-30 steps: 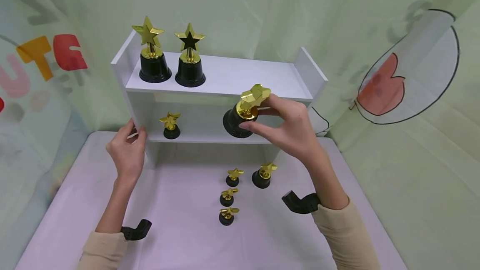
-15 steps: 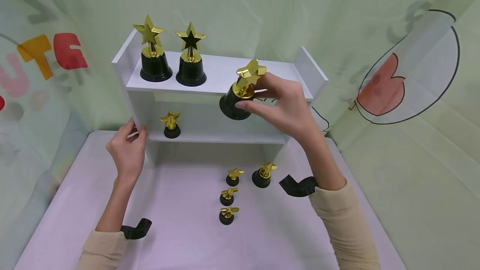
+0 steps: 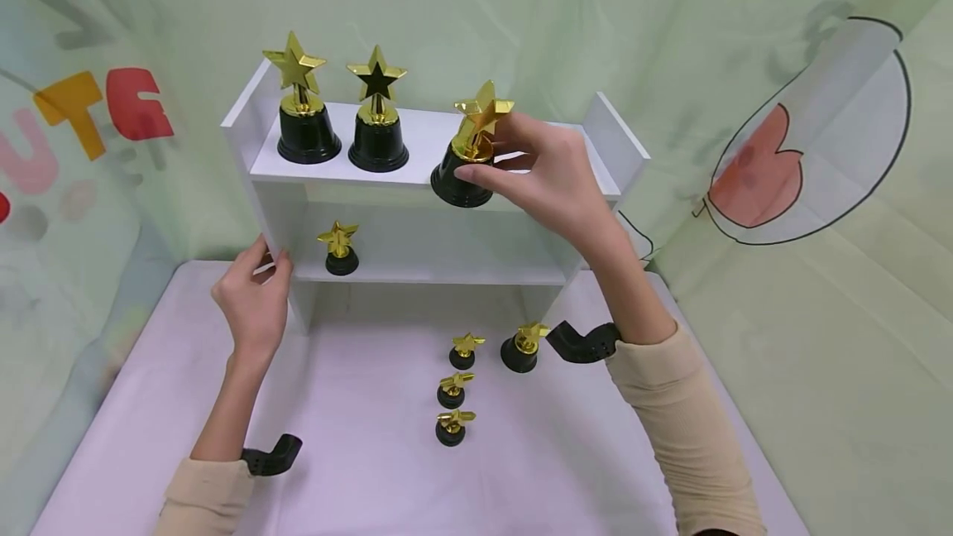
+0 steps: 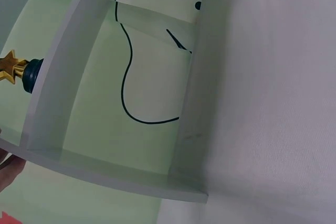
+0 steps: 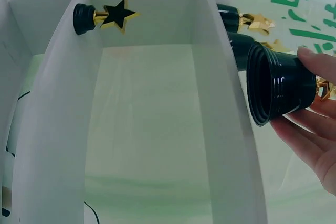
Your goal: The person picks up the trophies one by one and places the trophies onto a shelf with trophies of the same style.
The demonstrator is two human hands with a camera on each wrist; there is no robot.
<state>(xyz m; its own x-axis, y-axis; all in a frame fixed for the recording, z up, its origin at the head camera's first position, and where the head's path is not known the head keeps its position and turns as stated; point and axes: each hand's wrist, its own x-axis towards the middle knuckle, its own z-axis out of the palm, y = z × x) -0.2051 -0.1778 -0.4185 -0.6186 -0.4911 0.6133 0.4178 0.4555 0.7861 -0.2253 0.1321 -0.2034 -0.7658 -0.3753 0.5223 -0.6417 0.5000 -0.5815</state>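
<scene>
1. Currently held aloft: a large star trophy (image 3: 467, 151), pinched at its gold stem by the right hand (image 3: 554, 180), fingers and thumb curled round it, black base tilted and hanging just over the front edge of the top shelf, not yet set down.
2. Seen from the right wrist: hollow underside of that trophy's base (image 5: 278, 82) facing the camera, fingers (image 5: 310, 129) wrapped under and behind it, beside the shelf's edge.
3. Steadying the white shelf unit (image 3: 256, 180) at its left side panel: the left hand (image 3: 253, 296), fingers curled lightly against the panel's front edge, thumb behind; from the left wrist view only a fingertip shows at the frame edge, so grip there cannot be told.
4. Already standing upright on the top shelf, left part: two large trophies, one with a gold star (image 3: 304, 106), one with a black-faced star (image 3: 377, 114), just beside each other.
5. Already on the lower shelf, left part: one small star trophy (image 3: 339, 248).
6. Left on the table in front of the shelf: three small trophies in a near line (image 3: 462, 351) (image 3: 452, 390) (image 3: 451, 428) and a slightly bigger one (image 3: 521, 348) just to their right.
7. Judged progress: roughly halfway, with three shelved, one in hand near placement, four waiting below.
</scene>
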